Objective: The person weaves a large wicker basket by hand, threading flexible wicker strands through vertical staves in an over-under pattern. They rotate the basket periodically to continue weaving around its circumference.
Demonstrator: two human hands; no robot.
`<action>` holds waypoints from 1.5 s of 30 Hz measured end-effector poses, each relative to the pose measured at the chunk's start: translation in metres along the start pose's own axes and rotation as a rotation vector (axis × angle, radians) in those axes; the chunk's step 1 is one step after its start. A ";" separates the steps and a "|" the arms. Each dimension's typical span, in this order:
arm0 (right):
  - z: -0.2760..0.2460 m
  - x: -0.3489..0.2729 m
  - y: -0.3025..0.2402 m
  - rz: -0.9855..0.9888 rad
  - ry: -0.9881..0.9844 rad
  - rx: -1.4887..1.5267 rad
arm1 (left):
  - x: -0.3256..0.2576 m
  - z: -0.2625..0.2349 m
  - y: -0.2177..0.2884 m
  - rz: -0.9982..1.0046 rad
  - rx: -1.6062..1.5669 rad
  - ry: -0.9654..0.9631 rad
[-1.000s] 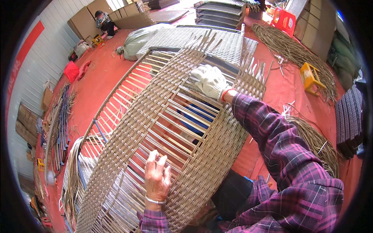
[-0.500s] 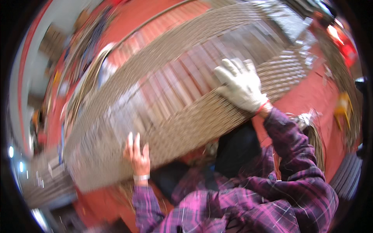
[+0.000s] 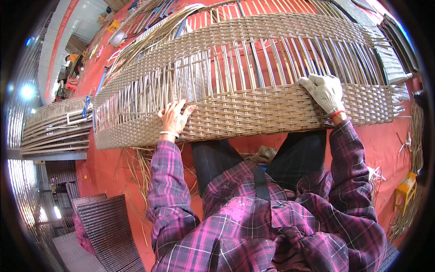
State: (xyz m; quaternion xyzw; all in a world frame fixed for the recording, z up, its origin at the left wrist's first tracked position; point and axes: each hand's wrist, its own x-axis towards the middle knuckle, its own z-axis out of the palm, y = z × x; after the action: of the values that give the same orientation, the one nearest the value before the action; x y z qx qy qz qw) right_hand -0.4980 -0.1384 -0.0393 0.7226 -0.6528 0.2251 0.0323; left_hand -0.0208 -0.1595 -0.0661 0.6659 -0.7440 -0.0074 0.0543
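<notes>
A long brown wicker panel (image 3: 267, 109) lies across in front of me, over my knees at its near edge. Two woven bands run along it, with bare upright strips (image 3: 242, 68) between them. My left hand (image 3: 176, 119), bare with a pale band at the wrist, rests on the near band toward the left, fingers apart and touching the weave's upper edge. On the right, my right hand (image 3: 324, 93) wears a white glove with a red cuff; its fingers bend over the upper edge of the same band. The fingertips are partly hidden among the strips.
Loose strands (image 3: 140, 174) lie on the red floor (image 3: 108, 167) by my left arm. A yellow stool (image 3: 404, 194) stands at the right. Dark woven panels (image 3: 108, 231) lean at the lower left, and another panel (image 3: 56, 127) lies at the far left.
The view has turned, and the panel now lies more nearly level across it. My right hand's fingers, earlier stretched out flat, are now bent over the weave's edge. My left hand stays on the panel.
</notes>
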 end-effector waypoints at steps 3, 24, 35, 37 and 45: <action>-0.008 0.005 -0.001 0.125 -0.070 0.111 | 0.020 -0.020 0.000 -0.035 -0.022 -0.169; -0.067 0.012 0.177 0.386 -0.065 -0.314 | 0.024 -0.033 0.141 0.369 -0.560 0.023; -0.023 0.028 0.069 -0.059 0.174 -0.147 | 0.050 -0.019 0.239 0.424 -0.572 -0.079; -0.004 0.036 -0.017 -0.181 0.200 0.046 | 0.045 -0.021 0.218 0.552 -0.579 -0.082; 0.045 0.041 -0.260 -0.540 -0.070 0.292 | -0.014 -0.049 0.002 0.296 -0.562 0.425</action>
State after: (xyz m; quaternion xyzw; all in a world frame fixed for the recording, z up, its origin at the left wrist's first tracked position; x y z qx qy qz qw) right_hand -0.2344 -0.1537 -0.0001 0.8742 -0.3987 0.2748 -0.0356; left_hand -0.0171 -0.1423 -0.0186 0.4971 -0.7732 -0.0650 0.3883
